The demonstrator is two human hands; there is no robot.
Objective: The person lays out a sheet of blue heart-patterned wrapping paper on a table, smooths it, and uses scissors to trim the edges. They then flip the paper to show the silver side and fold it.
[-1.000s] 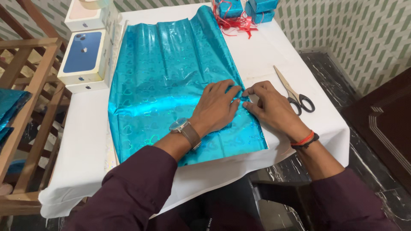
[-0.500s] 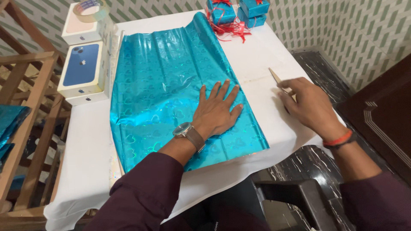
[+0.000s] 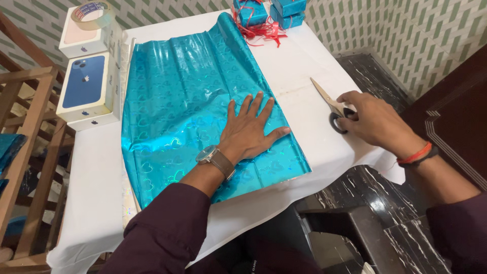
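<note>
Pressing flat on the blue foil wrapping sheet (image 3: 187, 96) with the left hand (image 3: 248, 132), fingers splayed — sheet lying uncut, spread on the white surface (image 3: 101, 172). Closing the right hand (image 3: 373, 122) around the scissors (image 3: 332, 106) beside it — wrapped boxes (image 3: 269, 10) already sitting at the far edge.

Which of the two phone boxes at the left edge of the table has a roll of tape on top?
The far phone box, with the pinkish picture, carries the clear tape roll. The nearer phone box, with the blue picture, has nothing on its lid.
</note>
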